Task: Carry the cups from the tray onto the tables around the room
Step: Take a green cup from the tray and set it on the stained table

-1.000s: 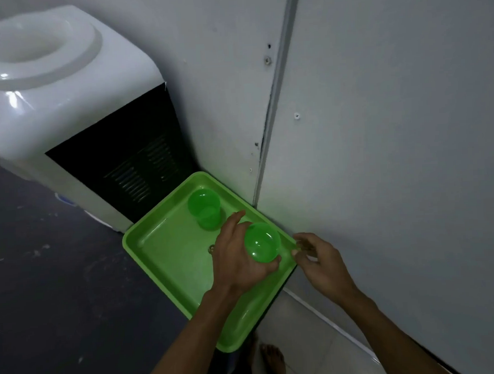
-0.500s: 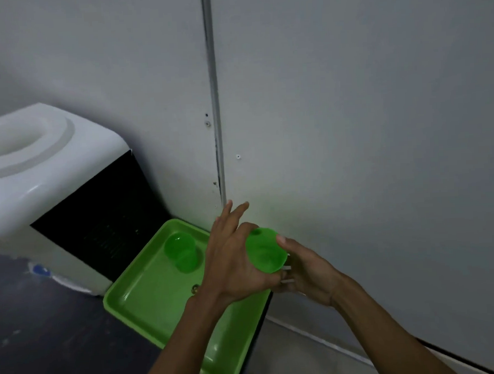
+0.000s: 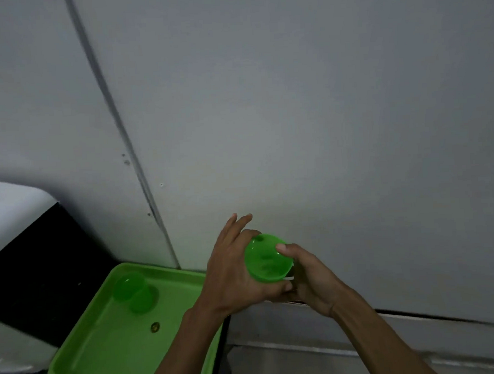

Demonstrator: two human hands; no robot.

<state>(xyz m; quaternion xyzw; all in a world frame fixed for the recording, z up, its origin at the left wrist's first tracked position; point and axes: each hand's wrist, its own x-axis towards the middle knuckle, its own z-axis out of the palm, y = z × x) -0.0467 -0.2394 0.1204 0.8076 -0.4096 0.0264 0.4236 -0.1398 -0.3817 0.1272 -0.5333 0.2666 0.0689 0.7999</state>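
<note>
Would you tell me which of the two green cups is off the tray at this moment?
The held cup, gripped between the left hand and right hand before the wall; the other cup stands on the green tray.

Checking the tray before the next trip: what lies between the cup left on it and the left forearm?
In the head view, bare tray floor, apart from one small round object lying between the cup and the forearm.

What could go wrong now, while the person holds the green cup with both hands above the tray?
The held cup sits between the left hand and the right hand with several left fingers spread off it, so it might slip. A second cup remains on the tray and could be forgotten.
</note>
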